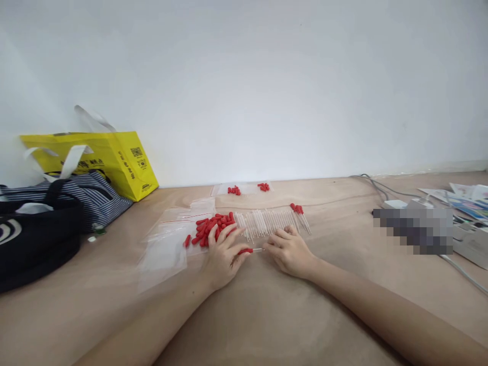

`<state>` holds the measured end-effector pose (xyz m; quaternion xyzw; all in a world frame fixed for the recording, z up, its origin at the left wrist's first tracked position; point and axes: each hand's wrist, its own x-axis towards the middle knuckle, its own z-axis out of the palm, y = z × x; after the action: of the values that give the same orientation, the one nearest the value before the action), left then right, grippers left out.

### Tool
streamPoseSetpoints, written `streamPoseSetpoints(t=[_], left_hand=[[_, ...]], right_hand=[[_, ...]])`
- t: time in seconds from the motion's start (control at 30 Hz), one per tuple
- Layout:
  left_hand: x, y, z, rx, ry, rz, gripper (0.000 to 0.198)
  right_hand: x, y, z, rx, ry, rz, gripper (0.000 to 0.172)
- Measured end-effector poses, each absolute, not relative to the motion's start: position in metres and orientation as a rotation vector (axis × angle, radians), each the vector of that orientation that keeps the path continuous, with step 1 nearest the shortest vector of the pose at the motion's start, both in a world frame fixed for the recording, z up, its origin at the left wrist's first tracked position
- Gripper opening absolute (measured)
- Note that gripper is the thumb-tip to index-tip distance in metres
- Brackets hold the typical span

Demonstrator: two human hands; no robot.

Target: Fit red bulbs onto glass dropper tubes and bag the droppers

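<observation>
My left hand pinches a red rubber dropper bulb between thumb and fingers. A thin clear dropper tube runs from the bulb's end to my right hand, whose closed fingers grip its other end. How deep the tube sits in the bulb is too small to tell. Just beyond my left hand lies a heap of red bulbs, partly hidden by its fingers. Clear tubes lie side by side in a row beyond both hands. At that row's right end, several droppers have red bulbs on their tubes.
Flat clear zip bags lie left of the heap. Nearer the wall, another clear bag lies with red bulbs. Yellow, striped and black bags stand left. Cables and papers lie right.
</observation>
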<state>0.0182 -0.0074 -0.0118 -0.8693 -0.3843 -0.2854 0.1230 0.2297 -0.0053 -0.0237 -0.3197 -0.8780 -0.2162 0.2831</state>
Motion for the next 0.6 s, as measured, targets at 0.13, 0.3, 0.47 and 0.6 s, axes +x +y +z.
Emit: streamPoseSetpoints(t=[0.13, 0.3, 0.47, 0.6], left_hand=[[0.009, 0.003, -0.017, -2.382, -1.271, -0.815, 0.04], [0.003, 0.011, -0.023, -2.251, -1.374, -0.87, 0.034], [0.004, 0.011, -0.024, -2.234, -1.425, -0.86, 0.029], [0.004, 0.011, -0.024, -2.224, -1.44, -0.804, 0.027]], right_hand=[[0.252, 0.013, -0.024, -1.243, -2.146, -0.592, 0.018], [0.284, 0.038, -0.022, -1.894, -1.808, -0.331, 0.026], [0.288, 0.044, -0.022, -2.15, -1.784, -0.163, 0.028], [0.284, 0.044, -0.023, -2.186, -1.793, -0.163, 0.025]])
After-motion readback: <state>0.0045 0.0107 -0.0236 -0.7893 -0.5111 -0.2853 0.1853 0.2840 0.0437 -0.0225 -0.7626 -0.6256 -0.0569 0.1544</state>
